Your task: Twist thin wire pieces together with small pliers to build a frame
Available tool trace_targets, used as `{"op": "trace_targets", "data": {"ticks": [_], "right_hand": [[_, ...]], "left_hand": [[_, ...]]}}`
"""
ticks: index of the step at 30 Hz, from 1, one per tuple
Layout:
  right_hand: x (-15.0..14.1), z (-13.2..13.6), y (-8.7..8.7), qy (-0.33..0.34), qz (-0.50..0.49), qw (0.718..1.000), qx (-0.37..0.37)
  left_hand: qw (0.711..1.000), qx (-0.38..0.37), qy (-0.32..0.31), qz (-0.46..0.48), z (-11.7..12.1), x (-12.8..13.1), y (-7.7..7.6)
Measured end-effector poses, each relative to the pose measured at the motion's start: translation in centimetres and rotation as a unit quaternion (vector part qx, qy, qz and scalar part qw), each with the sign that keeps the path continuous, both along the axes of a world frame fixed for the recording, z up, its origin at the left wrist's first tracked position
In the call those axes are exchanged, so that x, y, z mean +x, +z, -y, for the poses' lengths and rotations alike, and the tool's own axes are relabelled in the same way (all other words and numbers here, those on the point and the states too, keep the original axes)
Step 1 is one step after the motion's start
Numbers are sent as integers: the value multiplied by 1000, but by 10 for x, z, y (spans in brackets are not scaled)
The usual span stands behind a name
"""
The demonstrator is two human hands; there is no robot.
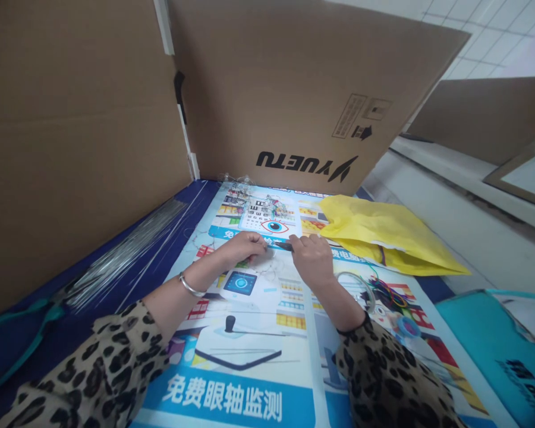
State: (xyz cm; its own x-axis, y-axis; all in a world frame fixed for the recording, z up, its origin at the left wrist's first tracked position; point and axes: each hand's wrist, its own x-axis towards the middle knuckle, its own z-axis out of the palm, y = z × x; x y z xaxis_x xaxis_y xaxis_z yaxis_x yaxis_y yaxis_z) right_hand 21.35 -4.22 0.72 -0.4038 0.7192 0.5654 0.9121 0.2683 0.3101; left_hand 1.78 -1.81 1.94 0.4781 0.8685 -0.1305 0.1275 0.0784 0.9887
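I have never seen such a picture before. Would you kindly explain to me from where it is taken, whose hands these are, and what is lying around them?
There is no machine here. One person works with two bare hands, and the camera is worn on that person's head, looking forward and down. So the left hand and right hand are the wearer's own.

The right hand holds a slim dark tool, pointing toward the left hand. The left fingers are curled together; anything between them is too small to tell.

Below lies a printed poster. To the left are silvery wires; to the right, a yellow bag and some coloured wires. Behind stands cardboard.
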Motion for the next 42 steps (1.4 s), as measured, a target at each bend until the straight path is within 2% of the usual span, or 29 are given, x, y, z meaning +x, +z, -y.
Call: {"op": "trace_targets", "data": {"ticks": [4, 8, 14, 22, 29, 42], "right_hand": [[0, -1, 0, 3, 4, 1000, 3], [2, -1, -1, 0, 14, 1000, 3], [4, 1, 2, 0, 35, 999, 6], [3, 3, 2, 1, 39, 999, 0], [5, 3, 0, 13, -1, 1000, 6], [3, 1, -3, -16, -25, 998, -51]], "left_hand": [[999, -31, -7, 16, 4, 2, 3], [999, -40, 10, 16, 5, 3, 5], [999, -48, 3, 17, 6, 3, 7], [999, -31, 6, 15, 5, 3, 7], [1000, -16, -5, 1, 4, 1, 4], [999, -6, -7, -31, 1, 1, -3]]}}
